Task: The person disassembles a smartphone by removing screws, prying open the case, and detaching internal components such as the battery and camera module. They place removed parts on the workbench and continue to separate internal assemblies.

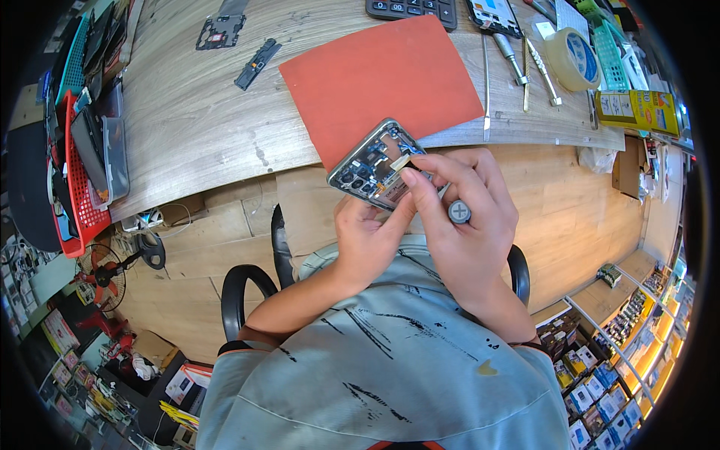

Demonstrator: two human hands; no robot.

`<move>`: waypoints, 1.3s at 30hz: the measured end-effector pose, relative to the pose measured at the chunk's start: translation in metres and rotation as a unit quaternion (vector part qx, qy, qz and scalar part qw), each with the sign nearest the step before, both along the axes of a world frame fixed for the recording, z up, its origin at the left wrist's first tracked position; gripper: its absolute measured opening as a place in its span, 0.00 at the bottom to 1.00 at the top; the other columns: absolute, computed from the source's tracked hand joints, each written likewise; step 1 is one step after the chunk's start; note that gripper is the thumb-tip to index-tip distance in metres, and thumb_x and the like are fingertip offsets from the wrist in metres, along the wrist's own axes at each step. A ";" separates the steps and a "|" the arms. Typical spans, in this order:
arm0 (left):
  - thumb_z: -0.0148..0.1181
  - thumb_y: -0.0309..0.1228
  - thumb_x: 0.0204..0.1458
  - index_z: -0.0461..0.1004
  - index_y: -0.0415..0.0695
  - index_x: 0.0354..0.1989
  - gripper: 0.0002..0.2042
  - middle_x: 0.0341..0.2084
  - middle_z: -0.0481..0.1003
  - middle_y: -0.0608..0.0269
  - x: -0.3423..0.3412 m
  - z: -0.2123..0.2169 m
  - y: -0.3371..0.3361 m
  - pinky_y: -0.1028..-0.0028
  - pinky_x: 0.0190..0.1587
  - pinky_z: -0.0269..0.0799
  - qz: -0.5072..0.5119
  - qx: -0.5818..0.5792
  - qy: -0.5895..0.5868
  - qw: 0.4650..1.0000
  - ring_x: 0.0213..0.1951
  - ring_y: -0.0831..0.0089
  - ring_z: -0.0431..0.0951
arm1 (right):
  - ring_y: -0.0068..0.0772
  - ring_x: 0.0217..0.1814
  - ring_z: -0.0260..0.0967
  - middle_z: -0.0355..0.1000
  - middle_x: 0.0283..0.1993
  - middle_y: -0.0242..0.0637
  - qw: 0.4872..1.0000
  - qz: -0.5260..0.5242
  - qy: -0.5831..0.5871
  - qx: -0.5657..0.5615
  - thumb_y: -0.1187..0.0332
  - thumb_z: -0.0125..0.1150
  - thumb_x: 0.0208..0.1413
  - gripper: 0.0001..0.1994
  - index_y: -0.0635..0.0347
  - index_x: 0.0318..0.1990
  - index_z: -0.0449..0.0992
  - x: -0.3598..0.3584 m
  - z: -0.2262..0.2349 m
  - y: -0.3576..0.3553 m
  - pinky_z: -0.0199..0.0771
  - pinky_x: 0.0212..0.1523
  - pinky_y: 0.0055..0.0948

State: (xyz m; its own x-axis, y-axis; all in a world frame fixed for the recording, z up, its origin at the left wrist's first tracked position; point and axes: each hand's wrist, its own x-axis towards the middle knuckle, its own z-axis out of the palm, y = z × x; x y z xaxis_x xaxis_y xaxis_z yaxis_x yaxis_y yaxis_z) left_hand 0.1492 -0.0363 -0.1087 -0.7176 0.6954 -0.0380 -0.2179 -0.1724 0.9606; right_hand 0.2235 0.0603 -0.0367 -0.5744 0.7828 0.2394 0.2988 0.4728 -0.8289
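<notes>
My left hand (369, 238) holds an opened smartphone (373, 163) from below, its back cover off and its grey frame, circuit board and camera modules showing. My right hand (466, 225) grips a small screwdriver (458, 211) whose round grey cap points up at me; its tip is hidden behind my fingers, over the phone's lower part. A small pale part (400, 161) sits at my right fingertips on the phone. The phone hangs just past the front edge of the wooden workbench (195, 120), near the corner of an orange-red mat (382, 82).
On the bench lie two dark phone parts (220, 31) (257, 64), a calculator (412, 9), another opened phone (495, 16), metal tools (517, 64), a tape roll (571, 58), a yellow box (637, 111). Red basket with devices (82, 165) at left. Chair armrests (247, 289) below.
</notes>
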 end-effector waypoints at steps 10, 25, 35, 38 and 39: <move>0.70 0.22 0.65 0.81 0.33 0.54 0.12 0.38 0.86 0.60 0.003 -0.010 0.000 0.73 0.42 0.82 0.021 -0.018 0.052 0.998 0.40 0.78 0.85 | 0.20 0.29 0.69 0.77 0.41 0.35 0.999 -0.023 0.007 0.038 0.78 0.79 0.56 0.12 0.62 0.46 0.86 -0.007 -0.003 -0.006 0.68 0.30 0.22; 0.71 0.21 0.64 0.81 0.33 0.54 0.12 0.41 0.86 0.58 0.006 -0.006 0.001 0.72 0.44 0.82 0.011 -0.039 0.021 0.999 0.43 0.76 0.85 | 0.10 0.31 0.55 0.66 0.40 0.25 0.981 0.033 0.016 -0.189 0.78 0.80 0.54 0.11 0.63 0.41 0.82 -0.003 0.004 0.020 0.55 0.33 0.16; 0.71 0.21 0.65 0.81 0.33 0.54 0.12 0.41 0.86 0.60 0.006 -0.003 -0.001 0.73 0.44 0.82 -0.010 -0.079 0.027 0.996 0.42 0.77 0.84 | 0.09 0.29 0.56 0.72 0.42 0.27 0.982 0.068 0.038 -0.173 0.79 0.79 0.56 0.10 0.62 0.40 0.81 0.004 0.003 0.024 0.57 0.32 0.16; 0.70 0.21 0.65 0.81 0.33 0.55 0.12 0.42 0.86 0.60 0.007 -0.003 0.001 0.73 0.44 0.82 -0.007 -0.053 0.007 0.999 0.43 0.78 0.84 | 0.07 0.28 0.57 0.76 0.44 0.28 0.988 0.062 0.018 -0.142 0.79 0.78 0.57 0.11 0.62 0.43 0.81 0.006 0.005 0.022 0.57 0.31 0.15; 0.70 0.21 0.65 0.81 0.32 0.55 0.12 0.42 0.86 0.60 0.006 -0.003 0.001 0.73 0.44 0.82 -0.012 -0.055 0.018 0.998 0.43 0.78 0.84 | 0.07 0.27 0.57 0.77 0.45 0.28 0.986 0.055 0.021 -0.157 0.79 0.78 0.57 0.11 0.62 0.44 0.80 0.005 0.005 0.021 0.56 0.30 0.15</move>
